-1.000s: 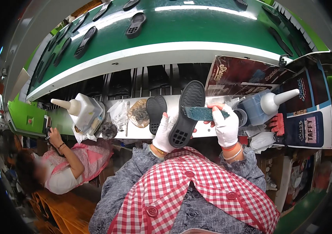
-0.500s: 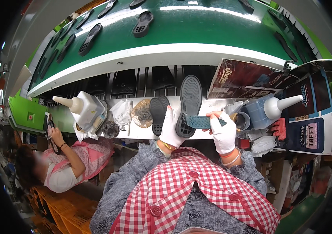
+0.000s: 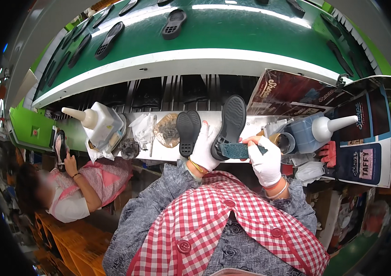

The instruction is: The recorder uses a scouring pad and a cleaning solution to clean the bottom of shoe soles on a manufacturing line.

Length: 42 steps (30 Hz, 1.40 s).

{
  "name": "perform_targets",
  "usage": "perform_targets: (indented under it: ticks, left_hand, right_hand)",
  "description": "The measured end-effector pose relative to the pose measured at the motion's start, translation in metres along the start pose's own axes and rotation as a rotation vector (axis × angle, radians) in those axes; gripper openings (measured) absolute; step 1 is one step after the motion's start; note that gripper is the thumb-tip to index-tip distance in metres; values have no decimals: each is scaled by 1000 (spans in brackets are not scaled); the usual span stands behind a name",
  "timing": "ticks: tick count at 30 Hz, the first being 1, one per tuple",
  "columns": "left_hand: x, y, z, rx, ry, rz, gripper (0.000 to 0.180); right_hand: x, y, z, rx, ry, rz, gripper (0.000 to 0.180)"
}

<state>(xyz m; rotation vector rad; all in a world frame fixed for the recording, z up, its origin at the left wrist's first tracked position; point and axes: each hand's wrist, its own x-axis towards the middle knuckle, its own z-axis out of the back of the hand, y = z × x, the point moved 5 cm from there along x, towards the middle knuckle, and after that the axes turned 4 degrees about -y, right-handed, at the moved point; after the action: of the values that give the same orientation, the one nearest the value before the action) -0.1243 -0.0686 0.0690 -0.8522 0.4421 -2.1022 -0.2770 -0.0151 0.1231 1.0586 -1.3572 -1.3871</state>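
- Gloved left hand (image 3: pixel 206 149) grips the long black rubber shoe sole (image 3: pixel 229 125) upright over the white bench ledge (image 3: pixel 158 120).
- Gloved right hand (image 3: pixel 265 158) clasps a blue-green scrubbing pad (image 3: pixel 234 150) against that sole's heel.
- Second black sole (image 3: pixel 188 131) lies just left of it.

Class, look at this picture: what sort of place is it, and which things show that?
Probably a shoe factory line: black soles ride a green conveyor belt, glue bottles stand on the bench, and gloved hands hold a black shoe sole.
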Motion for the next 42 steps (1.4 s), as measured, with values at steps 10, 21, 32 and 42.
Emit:
perform_targets:
  ticks: [10,21,32,42]
  left_hand:
    - [-22,24,-43,-1221,363,555,79]
    - [-25,18,-46,-1715,733,1062,86]
    - [-22,23,-37,-1731,746,1004,69]
    - [-29,38,-36,-1511,920,1019,87]
  right_hand:
    - [15,15,-4,-190,342,-16,15]
    - [35,25,-27,-279,653,-278,21]
    - [39,22,-45,-376,771,-278,22]
    - [35,24,-39,-304,768,-331,21]
